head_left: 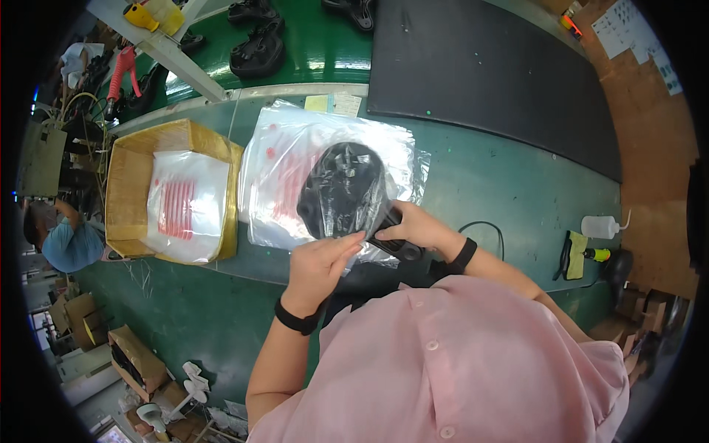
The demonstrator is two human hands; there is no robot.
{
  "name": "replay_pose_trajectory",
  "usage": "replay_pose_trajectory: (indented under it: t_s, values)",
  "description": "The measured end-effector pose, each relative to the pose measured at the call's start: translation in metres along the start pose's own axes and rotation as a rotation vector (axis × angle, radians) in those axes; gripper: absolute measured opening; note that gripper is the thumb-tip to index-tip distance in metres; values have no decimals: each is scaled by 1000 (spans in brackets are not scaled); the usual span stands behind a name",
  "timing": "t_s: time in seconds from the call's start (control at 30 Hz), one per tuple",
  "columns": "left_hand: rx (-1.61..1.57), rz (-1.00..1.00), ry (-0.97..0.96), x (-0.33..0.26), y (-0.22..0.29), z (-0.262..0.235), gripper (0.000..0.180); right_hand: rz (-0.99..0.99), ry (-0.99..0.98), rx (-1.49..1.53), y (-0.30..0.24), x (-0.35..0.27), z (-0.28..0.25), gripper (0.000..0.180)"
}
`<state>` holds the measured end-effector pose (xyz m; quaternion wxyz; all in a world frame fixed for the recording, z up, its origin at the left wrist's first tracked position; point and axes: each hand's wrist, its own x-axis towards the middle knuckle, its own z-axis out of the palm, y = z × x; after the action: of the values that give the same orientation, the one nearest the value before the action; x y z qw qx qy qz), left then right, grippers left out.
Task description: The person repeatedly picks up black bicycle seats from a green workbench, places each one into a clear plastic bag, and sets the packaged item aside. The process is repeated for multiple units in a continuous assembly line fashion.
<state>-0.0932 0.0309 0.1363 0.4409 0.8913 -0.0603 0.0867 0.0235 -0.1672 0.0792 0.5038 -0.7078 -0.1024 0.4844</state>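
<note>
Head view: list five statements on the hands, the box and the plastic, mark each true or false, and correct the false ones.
1. The yellow box stands left of the stack of clear bags. True.
2. The box holds black parts. False: plastic sheets with red print lie in it.
3. The right hand grips the narrow end of the black part. True.
4. The left hand reaches into the box. False: its fingertips are at the clear plastic around the black part.
5. Each wrist wears a black band. True.
</note>
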Motion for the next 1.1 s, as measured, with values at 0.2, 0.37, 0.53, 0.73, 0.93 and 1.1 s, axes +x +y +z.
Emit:
replay_pose_trajectory:
  t_s: [0.2, 0.37, 0.53, 0.73, 0.93, 1.1]
  values:
    - [-342, 239, -308, 36, 63, 101, 38, -155, 256, 489, -23, 14, 14, 73]
    - [-490, 331, -370, 76, 33, 73, 39, -24, 534, 265, -42, 26, -121, 40]
    - [-91, -17, -232, 48, -90, 68, 50, -610, 958, 1006, -28, 91, -325, 40]
    - [287, -344, -340, 31, -160, 45, 66, -597, 1232, -495, -141, 325, -331, 47]
    - [383, -449, -385, 43, -177, 32, 57, -157, 1145, -991, -202, 482, -278, 61]
    - [328, -488, -383, 49, -183, 28, 61, -184, 903, -636, -226, 454, -287, 45]
